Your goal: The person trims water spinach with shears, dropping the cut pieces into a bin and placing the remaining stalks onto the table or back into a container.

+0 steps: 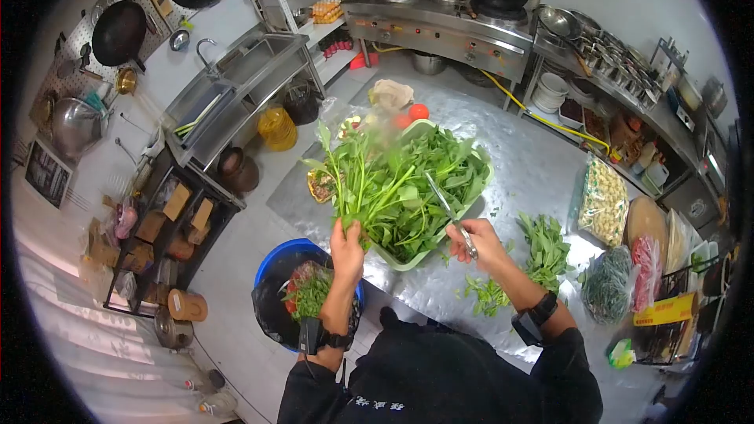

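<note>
My left hand grips the stems of a big bunch of leafy greens, holding it upright over the left end of a pale green tray. My right hand is closed on a knife, whose blade points up and to the left into the leaves. More cut greens fill the tray under the bunch. A smaller heap of greens lies on the steel table just to the right of my right hand, with loose bits below it.
A blue bin lined with a black bag holds trimmings below the table's left edge. Bagged food, red meat and a dark green bag sit at the table's right. A stove, sink and shelves ring the floor.
</note>
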The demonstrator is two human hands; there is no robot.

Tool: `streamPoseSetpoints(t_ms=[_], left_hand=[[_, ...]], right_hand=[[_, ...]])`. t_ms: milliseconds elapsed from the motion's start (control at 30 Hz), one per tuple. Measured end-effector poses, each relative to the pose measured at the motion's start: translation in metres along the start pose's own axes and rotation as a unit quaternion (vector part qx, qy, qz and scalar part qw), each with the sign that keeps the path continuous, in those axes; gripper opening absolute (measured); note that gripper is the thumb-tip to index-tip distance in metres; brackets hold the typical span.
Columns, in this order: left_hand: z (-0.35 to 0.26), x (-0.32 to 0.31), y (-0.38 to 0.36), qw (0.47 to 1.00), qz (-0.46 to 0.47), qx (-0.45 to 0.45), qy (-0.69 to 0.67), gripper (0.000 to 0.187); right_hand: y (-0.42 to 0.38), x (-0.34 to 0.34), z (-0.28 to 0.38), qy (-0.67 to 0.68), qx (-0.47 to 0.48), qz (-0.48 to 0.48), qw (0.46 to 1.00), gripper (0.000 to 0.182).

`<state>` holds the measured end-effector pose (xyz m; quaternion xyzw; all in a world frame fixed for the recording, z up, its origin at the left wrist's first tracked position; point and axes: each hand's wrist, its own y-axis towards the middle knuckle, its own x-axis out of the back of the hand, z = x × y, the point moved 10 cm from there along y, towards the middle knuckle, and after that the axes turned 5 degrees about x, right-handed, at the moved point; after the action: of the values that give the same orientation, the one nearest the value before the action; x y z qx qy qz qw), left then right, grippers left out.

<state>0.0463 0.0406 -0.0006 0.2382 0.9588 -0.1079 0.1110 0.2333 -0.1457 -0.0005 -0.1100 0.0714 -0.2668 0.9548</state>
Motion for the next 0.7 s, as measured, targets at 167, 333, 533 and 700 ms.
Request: streamPoseSetpoints(t_ms=[167,333,533,700], left_hand=[[-0.002,0.002,0.007,0.997,-0.025,-0.039,0.058,0.01],[-0.006,-0.013,0.002,0.999,-0.028,0.004,0.035,0.015],[0.004,-0.028,0.0,0.999,-0.007,0.034,0.038,0.024],[0.012,-0.07,-0.007,0.992,0.057,0.025,0.106,0.023]], right_hand=[[-0.019,-0.002,0.034,-0.019,0.075,-0.011,0.997,0.031],[-0.031,-0.032,0.02,-0.01,0.032,0.091,0.995,0.031],[-0.036,-0.033,-0.006,-0.029,0.009,0.069,0.997,0.033],[-0.059,-0.005,-0.007,-0.003,0.029,-0.008,1.0,0.03]])
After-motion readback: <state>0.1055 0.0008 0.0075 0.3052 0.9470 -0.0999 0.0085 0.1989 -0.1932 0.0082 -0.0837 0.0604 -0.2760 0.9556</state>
